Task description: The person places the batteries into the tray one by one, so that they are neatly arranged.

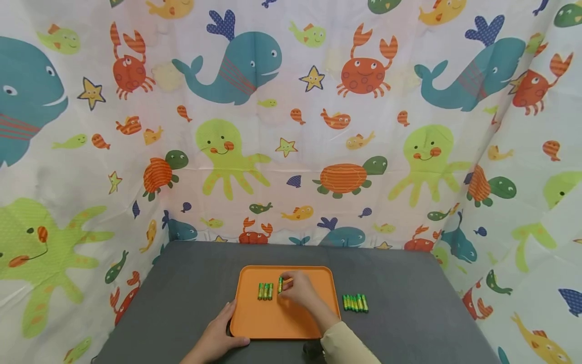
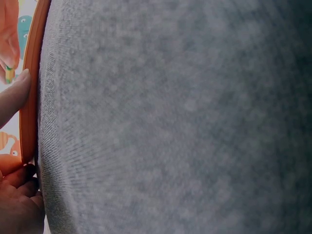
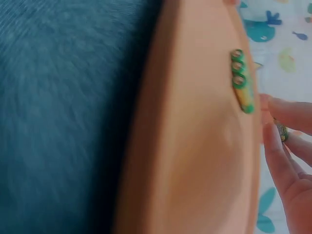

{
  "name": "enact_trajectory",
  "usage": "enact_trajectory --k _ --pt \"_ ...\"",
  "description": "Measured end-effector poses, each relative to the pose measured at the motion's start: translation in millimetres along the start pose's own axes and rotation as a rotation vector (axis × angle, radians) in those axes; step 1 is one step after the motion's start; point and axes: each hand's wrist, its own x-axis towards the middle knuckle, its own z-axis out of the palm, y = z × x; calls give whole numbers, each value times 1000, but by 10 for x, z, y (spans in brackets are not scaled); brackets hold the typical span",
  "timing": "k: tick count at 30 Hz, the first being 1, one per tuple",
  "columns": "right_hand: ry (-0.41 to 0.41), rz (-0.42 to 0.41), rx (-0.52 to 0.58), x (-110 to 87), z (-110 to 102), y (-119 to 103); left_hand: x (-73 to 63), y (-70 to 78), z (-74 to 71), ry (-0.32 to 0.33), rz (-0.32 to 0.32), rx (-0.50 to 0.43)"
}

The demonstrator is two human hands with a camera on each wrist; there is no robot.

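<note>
A flat orange tray [image 1: 254, 323] lies on the grey tabletop. My left hand [image 1: 217, 333] holds its near left corner, fingers along the left side and thumb at the front edge; in the left wrist view the thumb [image 2: 17, 96] touches the rim. Above the tray, my right hand [image 1: 297, 288] pinches a green and yellow battery [image 1: 280, 285] between thumb and fingertips. The right wrist view shows part of this battery [image 3: 281, 130] between the fingers. Just left of it, three similar batteries [image 1: 265, 291] stand side by side on the tray.
Several more green batteries [image 1: 355, 303] sit in a row on the grey tabletop [image 1: 386, 283], right of the tray. A white curtain [image 1: 291, 177] printed with sea animals surrounds the table at the back and sides. A dark object [image 1: 313, 350] shows beside the right sleeve.
</note>
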Motion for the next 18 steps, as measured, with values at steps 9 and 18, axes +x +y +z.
enact_trajectory --k 9,18 --pt "-34 55 -15 85 207 31 3 5 17 -3 5 -4" --pt "-38 52 -60 115 293 20 -31 47 -13 -3 -4 -4"
